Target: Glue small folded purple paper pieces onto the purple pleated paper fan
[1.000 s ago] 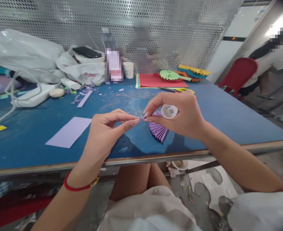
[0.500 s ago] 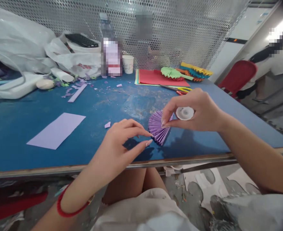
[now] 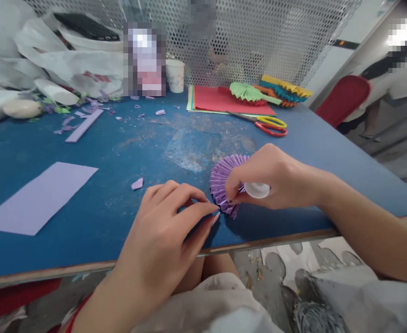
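A purple pleated paper fan (image 3: 220,180) is spread over the blue table near its front edge. My right hand (image 3: 276,178) pinches it near its centre between thumb and forefinger. Tucked in that palm is a round white piece (image 3: 257,189), like the end of a small bottle; the rest of it is hidden. My left hand (image 3: 170,226) is at the fan's lower left edge, with thumb and forefinger drawn together on the pleats. A small purple paper scrap (image 3: 137,183) lies beyond the left knuckles, and a flat lilac paper sheet (image 3: 40,199) farther left.
Scissors (image 3: 270,126) lie beyond my right hand, before stacked coloured paper (image 3: 210,98) and a green pleated paper (image 3: 246,94). A paper cup (image 3: 175,76) stands at the back. A folded lilac strip (image 3: 84,126), scraps and white bags (image 3: 75,69) fill the back left.
My view has shifted closer and lower. The left thumb and forefinger have closed together at the fan's edge. The right hand keeps its pinch, and the fan looks spread wider.
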A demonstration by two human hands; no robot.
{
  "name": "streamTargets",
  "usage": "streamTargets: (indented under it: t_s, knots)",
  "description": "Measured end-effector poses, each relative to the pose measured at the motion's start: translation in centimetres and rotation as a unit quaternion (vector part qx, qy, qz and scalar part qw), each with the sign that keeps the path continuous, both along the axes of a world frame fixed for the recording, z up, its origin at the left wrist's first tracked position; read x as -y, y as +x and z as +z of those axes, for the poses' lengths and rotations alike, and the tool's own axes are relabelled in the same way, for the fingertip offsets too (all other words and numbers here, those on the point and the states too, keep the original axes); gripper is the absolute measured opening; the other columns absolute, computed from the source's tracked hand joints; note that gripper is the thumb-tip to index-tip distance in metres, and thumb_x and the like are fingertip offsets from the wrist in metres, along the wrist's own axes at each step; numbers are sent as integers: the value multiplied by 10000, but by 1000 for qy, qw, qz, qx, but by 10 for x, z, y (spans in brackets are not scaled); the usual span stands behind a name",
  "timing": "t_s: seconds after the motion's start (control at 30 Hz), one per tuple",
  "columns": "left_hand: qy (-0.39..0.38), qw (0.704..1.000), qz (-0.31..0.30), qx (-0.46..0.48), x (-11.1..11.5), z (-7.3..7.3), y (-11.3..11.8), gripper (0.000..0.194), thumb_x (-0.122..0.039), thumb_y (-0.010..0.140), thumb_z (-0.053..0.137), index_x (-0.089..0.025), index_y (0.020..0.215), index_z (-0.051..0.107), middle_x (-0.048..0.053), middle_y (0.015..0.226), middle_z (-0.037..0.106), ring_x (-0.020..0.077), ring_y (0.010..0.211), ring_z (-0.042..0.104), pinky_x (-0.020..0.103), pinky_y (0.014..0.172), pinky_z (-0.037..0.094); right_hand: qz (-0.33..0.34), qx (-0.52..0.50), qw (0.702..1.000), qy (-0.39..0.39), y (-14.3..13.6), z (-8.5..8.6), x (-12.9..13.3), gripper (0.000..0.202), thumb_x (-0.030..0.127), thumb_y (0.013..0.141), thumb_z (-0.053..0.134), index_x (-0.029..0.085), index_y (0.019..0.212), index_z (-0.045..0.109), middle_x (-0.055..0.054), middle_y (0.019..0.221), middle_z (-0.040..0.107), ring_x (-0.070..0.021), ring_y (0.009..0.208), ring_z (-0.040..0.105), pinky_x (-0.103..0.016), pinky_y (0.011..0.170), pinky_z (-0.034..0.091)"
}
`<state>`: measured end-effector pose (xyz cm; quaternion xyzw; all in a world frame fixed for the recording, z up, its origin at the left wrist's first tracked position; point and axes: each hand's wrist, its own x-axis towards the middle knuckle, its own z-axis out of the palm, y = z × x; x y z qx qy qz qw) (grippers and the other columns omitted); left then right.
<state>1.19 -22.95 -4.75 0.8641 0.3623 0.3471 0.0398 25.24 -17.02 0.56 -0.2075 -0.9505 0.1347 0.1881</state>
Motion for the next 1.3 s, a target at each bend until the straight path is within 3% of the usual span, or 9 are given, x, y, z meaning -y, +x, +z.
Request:
streamTargets:
  t_s: [0.2,0.4,0.7,1.03,1.3]
  knots:
    - [11,1000,-8,-25,0,-2,0,185,-207,972,613,-295,1105,707,9,1045,706,201,883,591,389,791,403,11,58,998,32,-3,9,2,131,91,888,599,210,865,647,61,674,688,-80,542,526,-260,543,298]
    - [22,999,-27,-41,-1,-4,0,200,-160,961,594,-289,1064,707,8,1044,713,210,884,570,411,800,384,6,91,994,55,-4,14,3,147,93,901,561,219,865,627,53,632,640,-96,510,476,-290,523,266]
    - [25,999,-8,-41,1,-2,2,225,-177,964,565,-325,1034,718,4,996,729,217,840,592,418,778,394,-8,79,996,51,-4,13,5,114,117,903,591,229,890,607,71,634,628,-77,497,464,-275,509,249]
    - [23,999,12,-30,1,-5,1,201,-198,960,598,-333,1052,716,-6,1008,732,209,859,621,415,775,418,-38,38,998,-46,-4,11,1,100,221,914,638,241,816,635,92,605,623,-45,508,510,-221,550,326]
    - [32,999,27,-27,2,-3,1,151,-218,977,607,-303,1045,711,4,984,725,205,846,618,416,784,418,-14,35,999,-36,1,5,-4,221,8,795,592,224,830,623,108,678,690,-43,539,530,-212,620,351]
